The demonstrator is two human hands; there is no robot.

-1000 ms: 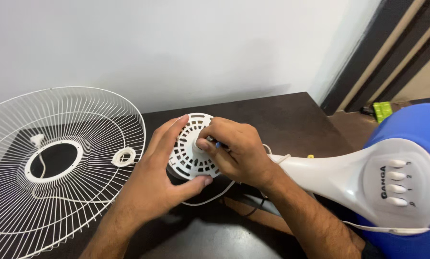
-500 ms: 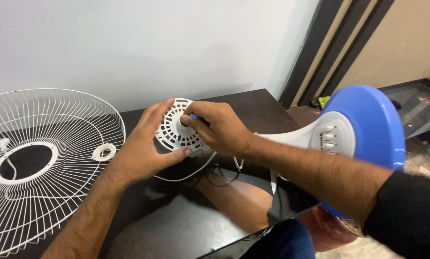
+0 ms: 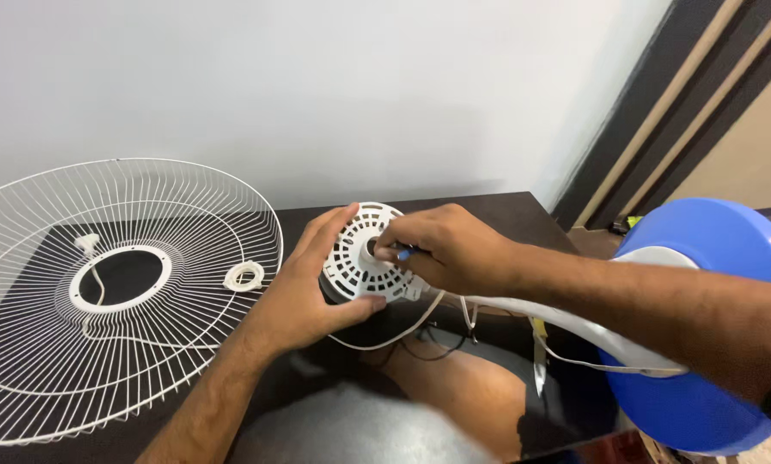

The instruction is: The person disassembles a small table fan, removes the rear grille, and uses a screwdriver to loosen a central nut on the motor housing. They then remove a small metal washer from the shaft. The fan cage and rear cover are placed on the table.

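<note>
Fan motor housing point(image 3: 364, 258): your left hand point(image 3: 304, 292) cups it, fingers spread, bracing it; your right hand point(image 3: 445, 249) pinches a blue-tipped tool point(image 3: 402, 254) at its centre hub. Wire guard point(image 3: 110, 283) lies left of it on the counter point(image 3: 488, 210).

We see the fan guard point(image 3: 102, 292) lying flat on the left part of the table point(image 3: 505, 210), with a small ring point(image 3: 244, 276) on its right side. Right of it is the motor housing point(image 3: 359, 258), between the left hand point(image 3: 304, 288) and the right hand point(image 3: 445, 249). Wires point(image 3: 420, 331) hang under the housing. The fan base point(image 3: 703, 344) is at the far right, beyond the table edge.
</note>
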